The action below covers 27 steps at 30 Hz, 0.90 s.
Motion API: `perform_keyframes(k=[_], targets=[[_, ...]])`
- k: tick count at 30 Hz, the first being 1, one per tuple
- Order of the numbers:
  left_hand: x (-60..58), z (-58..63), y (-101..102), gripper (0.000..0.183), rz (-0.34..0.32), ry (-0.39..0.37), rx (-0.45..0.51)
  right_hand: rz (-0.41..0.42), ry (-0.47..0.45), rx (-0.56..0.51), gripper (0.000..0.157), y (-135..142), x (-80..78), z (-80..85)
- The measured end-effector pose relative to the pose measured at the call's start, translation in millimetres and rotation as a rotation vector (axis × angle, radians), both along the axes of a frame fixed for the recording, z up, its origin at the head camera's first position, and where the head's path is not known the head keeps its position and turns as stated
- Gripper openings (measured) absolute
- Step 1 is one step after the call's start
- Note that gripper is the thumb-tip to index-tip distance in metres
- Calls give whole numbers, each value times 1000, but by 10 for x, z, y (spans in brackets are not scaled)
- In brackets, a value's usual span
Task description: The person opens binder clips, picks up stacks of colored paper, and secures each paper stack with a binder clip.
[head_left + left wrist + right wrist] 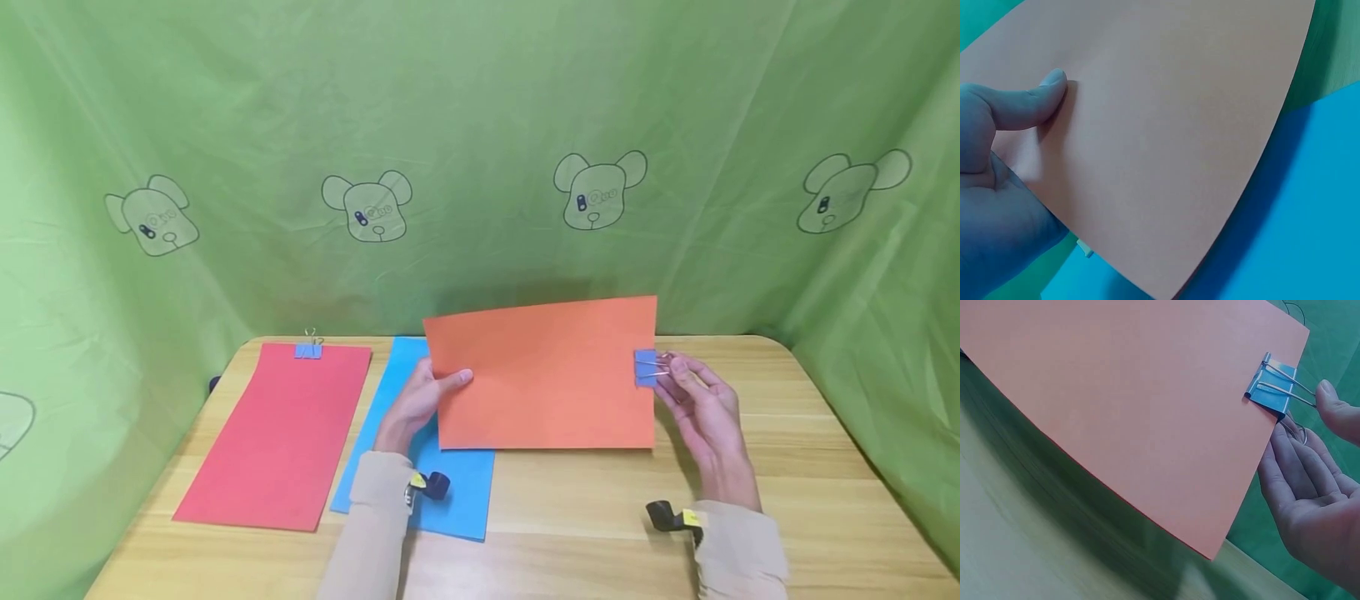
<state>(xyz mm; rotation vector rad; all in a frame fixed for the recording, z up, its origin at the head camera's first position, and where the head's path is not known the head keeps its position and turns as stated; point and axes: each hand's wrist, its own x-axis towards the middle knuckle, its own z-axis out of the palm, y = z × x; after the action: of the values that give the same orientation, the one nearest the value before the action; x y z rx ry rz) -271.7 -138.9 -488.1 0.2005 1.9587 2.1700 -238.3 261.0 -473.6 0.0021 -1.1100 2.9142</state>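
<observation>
An orange paper (547, 375), perhaps more than one sheet, is held up sideways above the table. My left hand (422, 398) grips its left edge, thumb on the front face and the other fingers hidden behind. A blue binder clip (645, 368) sits on the paper's right edge, its jaws over the edge. My right hand (708, 408) has the clip's wire handles between thumb and fingers. In the right wrist view, the thumb (1335, 412) touches one handle and the fingers lie by the other. The paper bows slightly in the left wrist view (1166, 137).
Blue paper (450, 492) lies on the wooden table (570, 525), partly under the raised orange paper. Further left lies red paper (277, 442) with another blue binder clip (308, 351) on its far edge. A green curtain (480, 100) hangs behind the table and at both sides.
</observation>
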Motion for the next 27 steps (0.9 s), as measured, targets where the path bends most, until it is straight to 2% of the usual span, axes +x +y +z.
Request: perform_keyframes(k=[9,27], targets=[[17,29,2,26,7,-1,-9,12,6,-14,19,-13,-17,20],[12,5,32,25,-67,-1,5,41,3,-97,23,28,-2,-29]])
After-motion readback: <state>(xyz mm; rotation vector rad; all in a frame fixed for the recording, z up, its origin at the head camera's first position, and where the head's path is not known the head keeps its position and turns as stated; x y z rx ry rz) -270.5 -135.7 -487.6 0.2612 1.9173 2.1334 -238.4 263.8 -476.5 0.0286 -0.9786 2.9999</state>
